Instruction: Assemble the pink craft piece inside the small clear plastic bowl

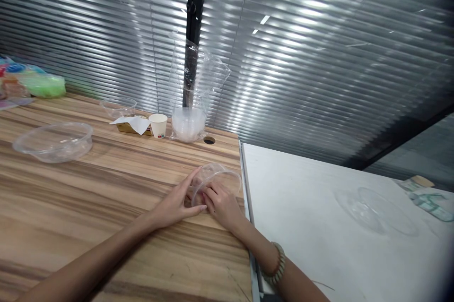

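Observation:
A clear round plastic bowl [212, 169] is tipped on its side near the right edge of the wooden table, its mouth turned toward me. My left hand [179, 202] grips it from the left, thumb at the near rim and fingers around the outside wall. Inside the mouth, the bent fingers of my right hand [224, 203] are close together against the inner wall. Their tips are partly hidden, and I cannot make out whether anything is between them.
Behind stand a bagged stack of clear bowls [189, 125], a paper cup [158, 125] and a tissue pack [133, 125]. Two clear containers are left: a large one [56, 151] and a smaller one [118, 109]. More clear plastic pieces [376, 212] lie on the white table [294, 226].

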`<state>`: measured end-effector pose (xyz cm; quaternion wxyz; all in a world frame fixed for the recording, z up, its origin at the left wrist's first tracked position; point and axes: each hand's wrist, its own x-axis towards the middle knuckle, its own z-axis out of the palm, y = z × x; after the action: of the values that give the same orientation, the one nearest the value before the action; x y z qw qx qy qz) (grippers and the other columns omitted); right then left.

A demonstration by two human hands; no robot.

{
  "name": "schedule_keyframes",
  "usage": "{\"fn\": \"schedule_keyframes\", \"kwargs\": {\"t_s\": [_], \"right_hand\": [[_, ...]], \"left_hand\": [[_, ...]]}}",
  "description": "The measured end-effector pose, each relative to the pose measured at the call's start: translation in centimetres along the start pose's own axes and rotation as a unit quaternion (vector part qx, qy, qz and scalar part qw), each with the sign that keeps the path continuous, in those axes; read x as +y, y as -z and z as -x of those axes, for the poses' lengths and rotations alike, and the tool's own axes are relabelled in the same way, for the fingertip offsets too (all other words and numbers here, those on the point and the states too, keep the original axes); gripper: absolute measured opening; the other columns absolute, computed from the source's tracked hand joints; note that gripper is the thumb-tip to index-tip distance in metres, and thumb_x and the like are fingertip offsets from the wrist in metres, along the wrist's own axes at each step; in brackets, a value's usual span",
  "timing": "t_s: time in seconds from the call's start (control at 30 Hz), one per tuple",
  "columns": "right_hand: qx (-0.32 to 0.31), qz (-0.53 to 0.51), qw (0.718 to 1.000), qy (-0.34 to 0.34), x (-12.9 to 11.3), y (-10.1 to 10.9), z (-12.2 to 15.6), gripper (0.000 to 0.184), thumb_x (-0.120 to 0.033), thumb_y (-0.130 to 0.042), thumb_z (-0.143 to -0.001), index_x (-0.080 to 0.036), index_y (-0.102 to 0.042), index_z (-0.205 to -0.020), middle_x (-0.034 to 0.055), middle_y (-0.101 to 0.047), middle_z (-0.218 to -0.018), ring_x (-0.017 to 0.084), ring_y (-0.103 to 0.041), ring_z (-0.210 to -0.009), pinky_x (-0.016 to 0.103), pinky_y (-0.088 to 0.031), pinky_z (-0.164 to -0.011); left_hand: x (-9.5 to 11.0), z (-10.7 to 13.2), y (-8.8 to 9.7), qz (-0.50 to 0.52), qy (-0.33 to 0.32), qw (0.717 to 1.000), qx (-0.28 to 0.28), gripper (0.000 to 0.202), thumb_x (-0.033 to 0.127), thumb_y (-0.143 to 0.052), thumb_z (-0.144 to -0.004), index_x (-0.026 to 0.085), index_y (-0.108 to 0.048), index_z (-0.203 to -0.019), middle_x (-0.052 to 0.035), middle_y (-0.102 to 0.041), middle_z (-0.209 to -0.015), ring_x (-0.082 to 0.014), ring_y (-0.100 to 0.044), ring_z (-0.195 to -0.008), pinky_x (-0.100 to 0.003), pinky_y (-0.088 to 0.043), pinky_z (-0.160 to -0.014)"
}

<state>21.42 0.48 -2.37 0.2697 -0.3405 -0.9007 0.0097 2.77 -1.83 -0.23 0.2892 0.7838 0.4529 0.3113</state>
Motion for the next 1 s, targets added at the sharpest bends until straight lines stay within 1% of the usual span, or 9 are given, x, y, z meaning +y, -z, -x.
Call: {"fn": "schedule_keyframes", "kwargs": {"t_s": [0.5, 0.73, 0.83, 1.0], "right_hand": [[0.004, 0.0, 1.0, 0.002, 0.1, -0.1, 0.07, 0.016, -0.011, -0.046, -0.087, -0.015, -0.06, -0.092, 0.0077, -0.06, -0.09, 0.02, -0.055, -0.082, 0.031, -0.047, -0.073], [0.009, 0.0, 1.0, 0.008, 0.08, -0.06, 0.0, 0.017, -0.011, -0.045, -0.088, -0.015, -0.06, -0.092, 0.0079, -0.06, -0.09, 0.019, -0.055, -0.082, 0.031, -0.046, -0.073], [0.013, 0.003, 1.0, 0.017, 0.09, -0.05, 0.03, 0.017, -0.011, -0.044, -0.088, -0.015, -0.06, -0.092, 0.0077, -0.061, -0.089, 0.019, -0.055, -0.082, 0.031, -0.046, -0.073], [0.016, -0.001, 0.999, 0.04, 0.21, 0.04, 0.2, 0.016, -0.011, -0.046, -0.087, -0.016, -0.061, -0.09, 0.0072, -0.061, -0.086, 0.019, -0.055, -0.082, 0.031, -0.047, -0.072]], "left_hand": [[-0.03, 0.02, -0.06, -0.003, 0.008, 1.0, -0.002, 0.092, 0.038, -0.064, -0.078, 0.019, -0.006, -0.146, -0.0135, -0.026, -0.149, -0.0263, -0.029, -0.135, -0.042, -0.027, -0.111], [0.08, -0.03, -0.03, 0.004, 0.009, 1.0, 0.003, 0.089, 0.037, -0.064, -0.077, 0.018, -0.01, -0.146, -0.0132, -0.026, -0.149, -0.0271, -0.027, -0.136, -0.043, -0.025, -0.111], [0.04, -0.03, -0.04, 0.01, 0.014, 1.0, 0.003, 0.089, 0.037, -0.064, -0.077, 0.017, -0.011, -0.146, -0.0134, -0.026, -0.149, -0.0277, -0.027, -0.136, -0.043, -0.026, -0.111], [-0.32, 0.0, -0.18, 0.03, 0.014, 0.999, 0.007, 0.091, 0.037, -0.065, -0.076, 0.02, -0.01, -0.146, -0.0124, -0.028, -0.149, -0.0287, -0.029, -0.135, -0.043, -0.028, -0.111]]}}
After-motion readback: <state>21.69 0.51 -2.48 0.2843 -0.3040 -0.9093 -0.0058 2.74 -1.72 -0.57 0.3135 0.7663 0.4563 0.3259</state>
